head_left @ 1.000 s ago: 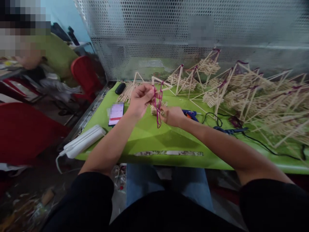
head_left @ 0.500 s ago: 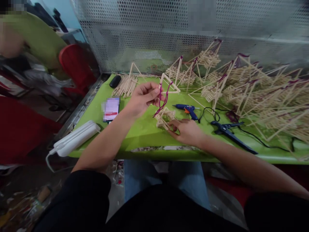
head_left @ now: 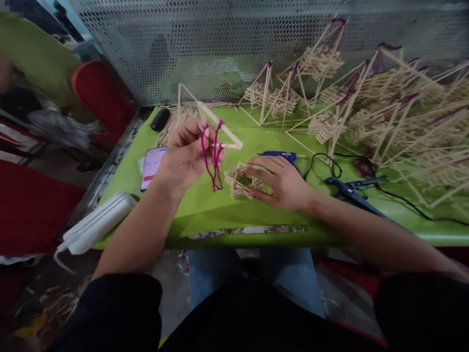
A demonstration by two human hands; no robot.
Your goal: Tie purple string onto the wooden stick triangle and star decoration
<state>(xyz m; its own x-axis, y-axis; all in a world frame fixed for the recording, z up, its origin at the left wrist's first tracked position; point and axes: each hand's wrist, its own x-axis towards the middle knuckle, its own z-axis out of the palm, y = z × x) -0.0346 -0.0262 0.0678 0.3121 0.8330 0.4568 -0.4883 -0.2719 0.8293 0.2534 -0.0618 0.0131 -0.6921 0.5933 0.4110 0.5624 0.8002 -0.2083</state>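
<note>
Fingers of the left hand (head_left: pixel 185 154) are pinching a stick triangle (head_left: pixel 216 128) raised above the green tabletop (head_left: pixel 220 210), letting its purple yarn (head_left: pixel 212 159) hang free. Right hand (head_left: pixel 284 183) is lying flat, fingers spread and gripping nothing, pressing down a stick star (head_left: pixel 242 180) at near centre, seemingly to steady it. Just beyond are lying a glue gun (head_left: pixel 280 156) and cutters (head_left: pixel 351 193), with finished frames (head_left: pixel 384 112) piling at far right.

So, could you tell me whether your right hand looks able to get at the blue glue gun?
Probably yes: the right hand lies just before the glue gun, nothing between.
</note>
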